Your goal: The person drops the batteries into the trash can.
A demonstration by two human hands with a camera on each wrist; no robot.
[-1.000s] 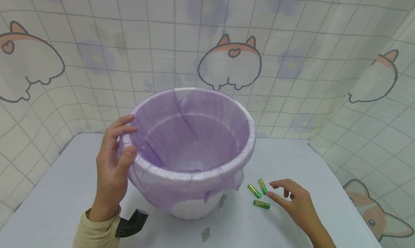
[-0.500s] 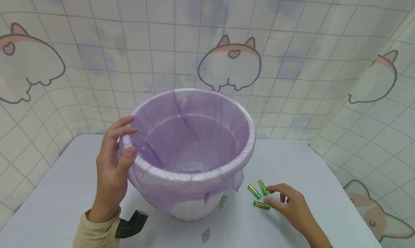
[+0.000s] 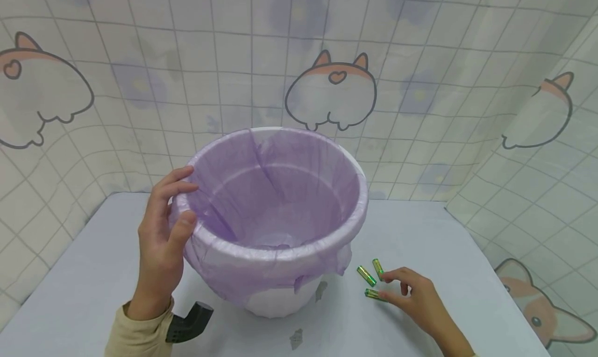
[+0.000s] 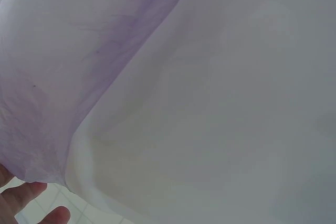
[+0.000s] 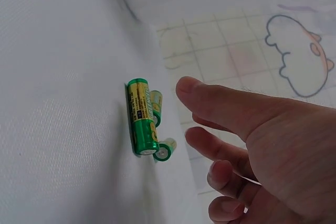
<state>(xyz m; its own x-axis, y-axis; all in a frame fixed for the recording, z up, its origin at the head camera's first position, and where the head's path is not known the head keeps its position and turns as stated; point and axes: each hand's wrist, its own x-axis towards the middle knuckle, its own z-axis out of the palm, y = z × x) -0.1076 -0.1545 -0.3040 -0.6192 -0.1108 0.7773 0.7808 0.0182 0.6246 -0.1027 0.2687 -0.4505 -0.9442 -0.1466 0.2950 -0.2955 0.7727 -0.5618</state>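
Note:
A white trash can [image 3: 275, 301] lined with a purple plastic bag [image 3: 261, 269] stands mid-table in the head view. My left hand [image 3: 161, 237] grips its left rim, fingers over the edge and thumb at the front. To the right of the can lie three green-and-gold batteries: a left one [image 3: 366, 275], a back one [image 3: 377, 267] and a front one [image 3: 371, 294]. Thumb and forefinger parted, my right hand [image 3: 413, 294] reaches over the back and front batteries from the right. The right wrist view shows a gap between this hand and the nearest battery [image 5: 140, 116].
A white cloth [image 3: 411, 227] covers the table, with a grey patch [image 3: 296, 339] near the front. Tile-patterned curtains [image 3: 224, 51] with cartoon dogs hang behind and at both sides. A black device [image 3: 189, 323] sits on the left wrist.
My right hand has moved slightly left and down toward the batteries, now overlapping two of them in the head view. The left hand, trash can and batteries look unmoved.

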